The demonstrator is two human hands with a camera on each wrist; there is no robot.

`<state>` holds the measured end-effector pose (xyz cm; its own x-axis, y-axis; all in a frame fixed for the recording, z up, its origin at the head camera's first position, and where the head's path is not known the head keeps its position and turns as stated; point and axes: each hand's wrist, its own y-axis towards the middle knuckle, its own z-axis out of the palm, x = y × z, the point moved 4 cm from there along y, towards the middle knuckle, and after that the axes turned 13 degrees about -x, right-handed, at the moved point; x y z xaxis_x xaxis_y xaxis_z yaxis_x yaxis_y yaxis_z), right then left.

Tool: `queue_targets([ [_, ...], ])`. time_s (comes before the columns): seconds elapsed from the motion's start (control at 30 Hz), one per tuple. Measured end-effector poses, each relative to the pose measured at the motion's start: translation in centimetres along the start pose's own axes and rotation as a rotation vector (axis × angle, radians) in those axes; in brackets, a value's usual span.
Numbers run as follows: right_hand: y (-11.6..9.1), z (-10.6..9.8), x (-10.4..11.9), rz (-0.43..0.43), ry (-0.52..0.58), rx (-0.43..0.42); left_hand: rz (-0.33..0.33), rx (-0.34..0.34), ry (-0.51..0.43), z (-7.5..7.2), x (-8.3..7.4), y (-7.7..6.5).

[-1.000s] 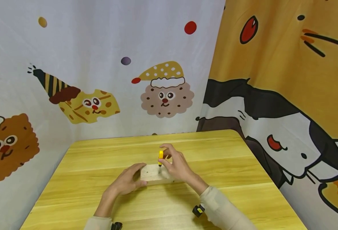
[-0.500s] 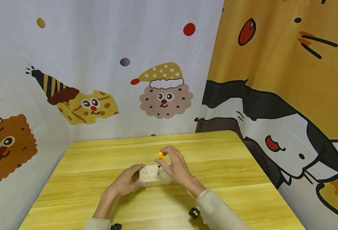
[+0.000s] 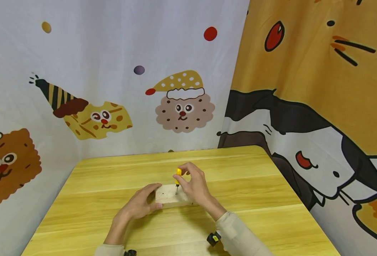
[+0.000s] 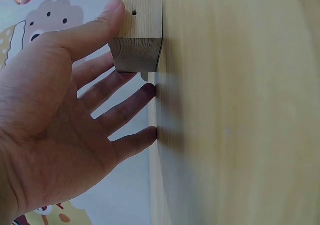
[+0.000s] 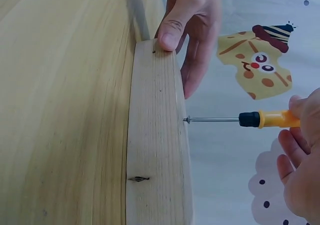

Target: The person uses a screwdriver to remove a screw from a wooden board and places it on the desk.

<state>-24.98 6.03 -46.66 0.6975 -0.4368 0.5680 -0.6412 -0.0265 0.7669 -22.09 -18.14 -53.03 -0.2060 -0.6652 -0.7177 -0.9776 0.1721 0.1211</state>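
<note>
A pale wooden block (image 3: 169, 199) lies on the table, with its left end between the thumb and fingers of my left hand (image 3: 138, 203). In the left wrist view the thumb presses one face of the block (image 4: 137, 27), while the lower fingers spread past its end. My right hand (image 3: 197, 185) pinches the yellow handle of a screwdriver (image 3: 178, 172), held nearly upright over the block. In the right wrist view the screwdriver shaft (image 5: 215, 119) meets a small screw (image 5: 186, 119), which stands at the block's upper face. How deep the screw sits is hidden.
The wood-grain table (image 3: 111, 170) reaches back to a white curtain (image 3: 111, 46) with cartoon prints. An orange curtain (image 3: 303, 71) hangs along the right side. A black wrist camera (image 3: 213, 239) sits by the right sleeve.
The right thumb and fingers have shifted slightly around the screwdriver handle, and the right forearm has moved a little left. The left hand and block hold still apart from a small view shift.
</note>
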Motion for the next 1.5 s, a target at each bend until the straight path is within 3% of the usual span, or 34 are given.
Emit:
queue_targets([
  [0.6, -0.39, 0.06, 0.06, 0.000, 0.105, 0.071, 0.006, -0.004, 0.004, 0.13, -0.05, 0.17],
  [0.9, -0.28, -0.10, 0.10, -0.048, 0.075, 0.012, 0.004, -0.001, -0.006, 0.11, -0.03, 0.10],
  [1.07, -0.23, -0.15, -0.01, -0.024, 0.060, -0.024, 0.000, -0.001, -0.005, 0.10, -0.08, 0.08],
  [1.5, -0.27, -0.08, 0.15, 0.010, 0.074, -0.022, 0.003, -0.004, -0.016, 0.15, 0.04, 0.06],
])
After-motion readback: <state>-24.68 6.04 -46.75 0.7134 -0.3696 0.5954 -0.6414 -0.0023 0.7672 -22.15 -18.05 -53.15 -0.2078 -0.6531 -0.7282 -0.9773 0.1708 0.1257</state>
